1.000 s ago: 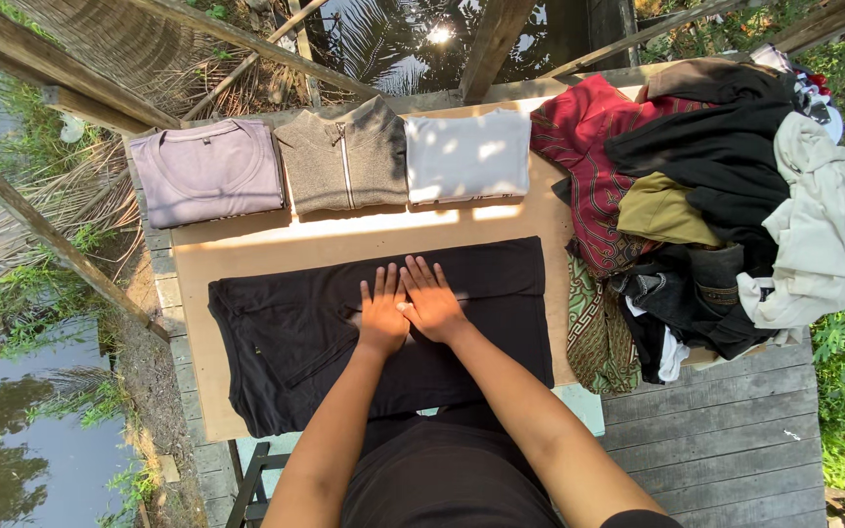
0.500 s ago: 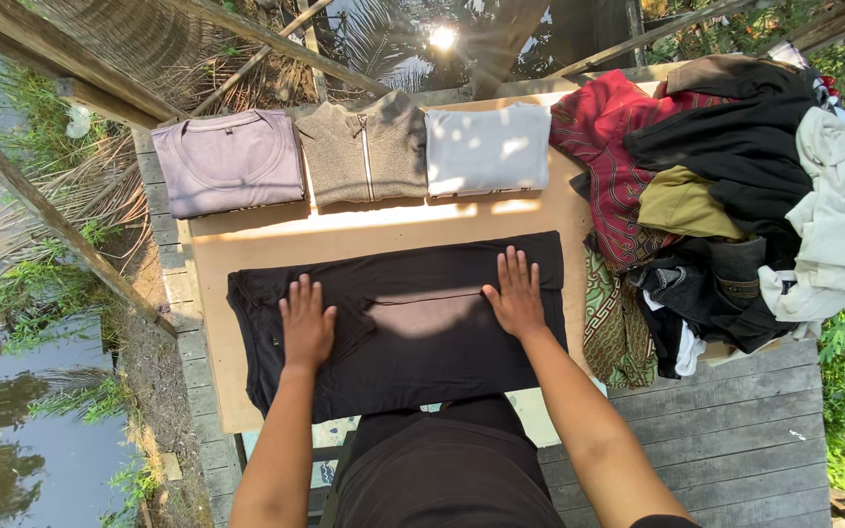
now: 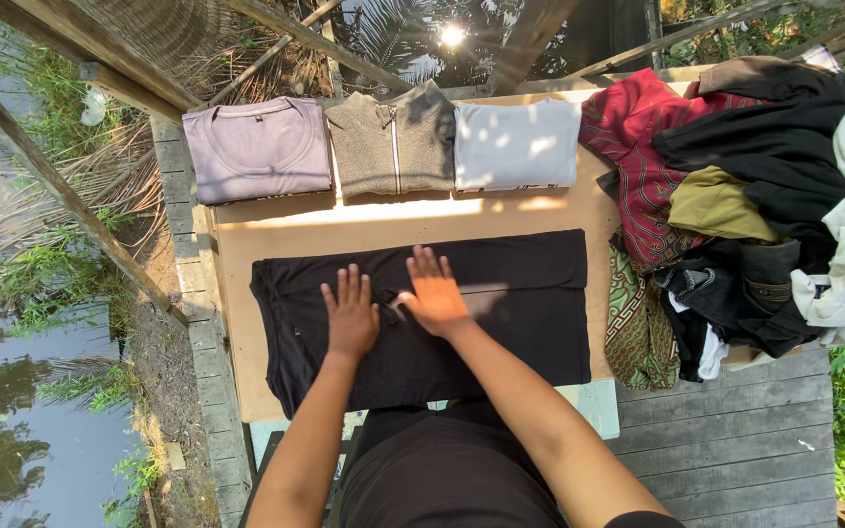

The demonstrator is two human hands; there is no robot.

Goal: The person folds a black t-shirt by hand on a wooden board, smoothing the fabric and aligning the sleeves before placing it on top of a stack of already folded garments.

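A black garment (image 3: 511, 313) lies folded lengthwise across the brown board (image 3: 276, 235). My left hand (image 3: 350, 315) rests flat on its left half, fingers spread. My right hand (image 3: 431, 293) lies flat on the garment's middle, close beside the left hand. Neither hand grips the cloth. Along the board's far edge sit three folded tops: a mauve one (image 3: 258, 149), a grey-brown zip one (image 3: 391, 145) and a pale grey one (image 3: 517, 145).
A heap of loose clothes (image 3: 745, 196), red, black, olive and white, covers the board's right end. A green patterned cloth (image 3: 638, 323) hangs off it. Grey wooden decking (image 3: 726, 440) lies to the right, water (image 3: 12, 420) and plants to the left, timber beams beyond.
Both hands slid apart across the black garment, then the right hand came back to the middle near the left. The view has shifted a little to the right.
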